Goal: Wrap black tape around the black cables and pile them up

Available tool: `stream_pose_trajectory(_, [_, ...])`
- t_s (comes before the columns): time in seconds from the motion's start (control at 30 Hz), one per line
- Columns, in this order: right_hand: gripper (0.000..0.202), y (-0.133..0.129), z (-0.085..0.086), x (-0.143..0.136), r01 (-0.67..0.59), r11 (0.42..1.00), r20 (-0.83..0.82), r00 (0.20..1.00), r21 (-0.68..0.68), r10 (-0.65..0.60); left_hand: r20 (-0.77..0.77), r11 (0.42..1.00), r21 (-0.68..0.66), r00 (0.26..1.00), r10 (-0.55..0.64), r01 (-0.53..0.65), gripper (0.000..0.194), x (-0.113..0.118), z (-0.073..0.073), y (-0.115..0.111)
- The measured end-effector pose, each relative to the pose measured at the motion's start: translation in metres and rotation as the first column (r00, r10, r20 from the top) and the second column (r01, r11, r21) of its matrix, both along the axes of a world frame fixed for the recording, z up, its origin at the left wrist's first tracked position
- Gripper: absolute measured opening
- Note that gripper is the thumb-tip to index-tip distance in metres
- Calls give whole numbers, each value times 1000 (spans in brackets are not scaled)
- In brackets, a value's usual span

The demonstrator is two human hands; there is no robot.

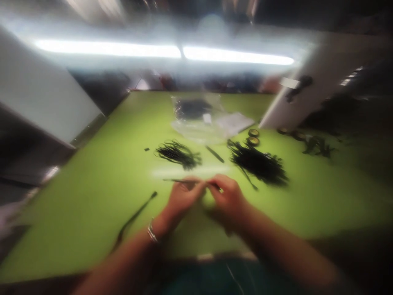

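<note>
My left hand [186,196] and my right hand [227,194] meet above the green table, both closed in a pinch. A thin black cable [176,180] runs through the fingers of my left hand and sticks out to the left. Its other end [216,187] appears between the thumb and forefinger of my right hand. Blur and the fingers hide the place where the fingertips come together. Beyond my left hand lies a loose bundle of black cables [176,153]. A thicker bundle [258,164] lies beyond my right hand.
A single black cable [136,215] lies left of my left forearm. Farther back are a dark slim stick [215,154], two tape rolls [253,141], a clear plastic bag [195,110] with dark contents and a white sheet [235,122]. Dark pieces [317,146] lie right on the green table [101,176].
</note>
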State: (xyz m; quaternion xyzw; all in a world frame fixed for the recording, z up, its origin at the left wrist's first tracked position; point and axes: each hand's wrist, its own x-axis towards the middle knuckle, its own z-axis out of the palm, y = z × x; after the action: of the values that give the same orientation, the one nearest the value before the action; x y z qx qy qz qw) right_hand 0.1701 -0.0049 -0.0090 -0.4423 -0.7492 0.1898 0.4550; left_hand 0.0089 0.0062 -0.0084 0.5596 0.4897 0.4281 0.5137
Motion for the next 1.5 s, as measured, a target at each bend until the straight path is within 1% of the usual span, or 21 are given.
stream_pose_trajectory(0.1, [16,1,-4,-1,44,972,175,981,231,-86,32,999,-51,999,-5,6,28,2,3,-1])
stream_pose_trajectory(0.2, [19,3,-5,-2,60,928,296,938,367,-178,88,992,-128,996,-3,15,32,4,8,-2])
stream_pose_trajectory(0.27, [18,4,-6,-2,51,905,338,918,422,-210,158,980,-195,987,-17,49,35,3,9,-3])
stream_pose_trajectory(0.33, [16,5,-5,-1,27,890,362,908,455,-213,223,965,-247,974,-29,85,38,1,8,-2])
stream_pose_trajectory(0.4, [15,5,-4,-1,-9,878,372,908,479,-194,266,955,-277,963,-28,105,38,-1,4,0])
stream_pose_trajectory(0.5, [18,7,-4,1,-93,850,372,920,518,-126,316,948,-292,948,-26,123,34,-5,-2,3])
stream_pose_trajectory(0.53, [20,8,-4,2,-117,848,362,928,517,-92,323,948,-291,946,-29,128,33,-6,-3,4])
stream_pose_trajectory(0.6, [20,10,-6,5,-142,872,303,953,469,-8,312,948,-285,949,-44,137,30,-7,-3,4])
stream_pose_trajectory(0.63, [19,11,-6,7,-137,896,244,969,421,34,293,950,-278,955,-55,140,30,-7,-2,4])
stream_pose_trajectory(0.7, [13,14,-6,10,-102,955,80,993,279,83,225,963,-243,972,-61,117,27,-7,2,4])
stream_pose_trajectory(0.77, [9,16,-4,13,-53,993,-81,995,108,62,106,988,-146,994,-37,52,21,-7,6,4])
stream_pose_trajectory(0.83, [12,16,-1,14,-25,999,-158,987,-35,20,-22,1000,-10,1000,-21,21,17,-6,8,3])
stream_pose_trajectory(0.9, [14,14,1,13,-30,995,-142,990,-98,16,-104,994,102,994,-28,39,16,-5,7,3])
stream_pose_trajectory(0.97, [11,10,0,9,-62,994,-58,997,-91,57,-134,983,175,990,-34,57,16,-4,5,3])
stream_pose_trajectory(1.03, [10,7,-2,5,-73,997,52,996,-29,74,-146,973,224,989,-23,56,16,-3,3,3])
stream_pose_trajectory(1.1, [15,5,-6,2,-56,995,166,985,83,41,-137,971,232,990,-23,54,16,-2,3,2])
stream_pose_trajectory(1.17, [21,6,-7,2,-38,980,259,966,196,-14,-106,983,175,994,-35,53,17,-1,5,1])
stream_pose_trajectory(1.27, [21,7,-6,5,-25,953,325,943,301,-78,21,997,-25,997,-72,73,24,0,8,0])
stream_pose_trajectory(1.37, [18,7,-3,6,-37,932,346,933,359,-96,227,968,-222,972,-61,113,35,-2,8,0])
stream_pose_trajectory(1.43, [16,5,-2,6,-46,917,357,928,396,-108,317,944,-289,946,-61,158,38,-5,5,2])
stream_pose_trajectory(1.5, [16,4,-3,6,-43,890,362,922,453,-139,358,920,-326,929,-94,218,37,-8,3,4])
